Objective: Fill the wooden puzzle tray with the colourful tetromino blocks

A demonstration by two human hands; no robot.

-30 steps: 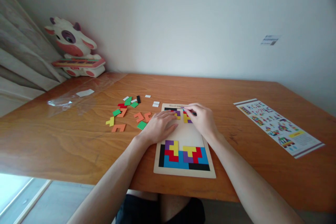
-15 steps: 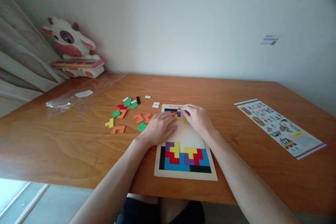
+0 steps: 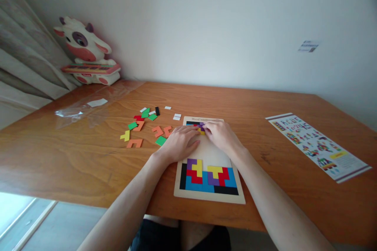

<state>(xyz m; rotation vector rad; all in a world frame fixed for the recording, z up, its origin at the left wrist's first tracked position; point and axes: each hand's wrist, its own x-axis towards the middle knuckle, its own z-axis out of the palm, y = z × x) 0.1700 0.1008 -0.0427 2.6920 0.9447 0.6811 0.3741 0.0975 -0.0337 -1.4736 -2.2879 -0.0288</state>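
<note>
A wooden puzzle board (image 3: pixel 178 188) lies in front of me with coloured pieces along its near and far ends. My left hand (image 3: pixel 183 141) rests on its far left part, fingers stretched out beside small red, purple and yellow pieces. Over the far right part, my right hand (image 3: pixel 219 133) has its fingers bent and pressed together, tips against a purple piece (image 3: pixel 202 124). Whatever lies under those fingers is hidden. At the near end, a yellow piece (image 3: pixel 215 169) sits among purple, red, blue and black ones. The board's pale middle shows between my wrists.
Loose orange (image 3: pixel 134 143), green (image 3: pixel 160 140), yellow, red, black and white pieces are scattered left of the board. Further left lies a clear plastic bag (image 3: pixel 73 113). A cow-shaped toy keyboard (image 3: pixel 91 70) stands at the back left. A printed sheet (image 3: pixel 318 145) lies right.
My right hand has turned and lowered, its fingers now flatter over the board's far right, covering the red and yellow bits seen there before. My left hand stays in place. The view shifted slightly.
</note>
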